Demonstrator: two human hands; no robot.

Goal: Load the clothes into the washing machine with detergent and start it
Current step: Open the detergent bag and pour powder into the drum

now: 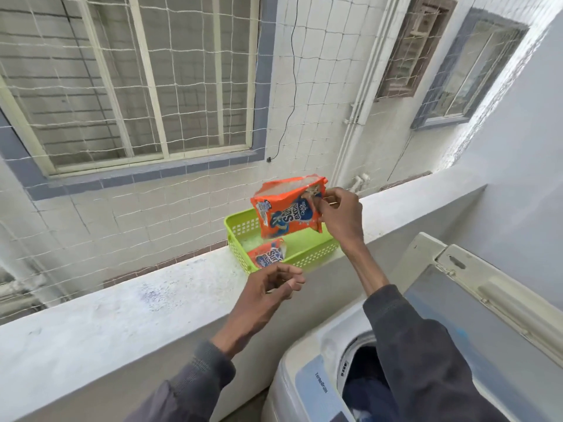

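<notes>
My right hand [339, 213] grips an orange detergent packet [286, 208] by its right edge and holds it above a green plastic basket [307, 254] on the ledge. The packet is open at the top, with white powder showing. A second, smaller orange packet [268, 252] lies inside the basket. In front of the basket hovers my left hand [271, 287], fingers loosely curled and holding nothing. At the lower right stands the top-loading washing machine [304, 379] with its lid [475, 303] raised. Dark blue clothes [362, 391] lie in its drum.
The basket rests on a white concrete ledge [122, 315] running left to right. Beyond it hangs a rope safety net [182, 86] before a tiled wall with windows. A white wall [518, 178] rises on the right behind the machine.
</notes>
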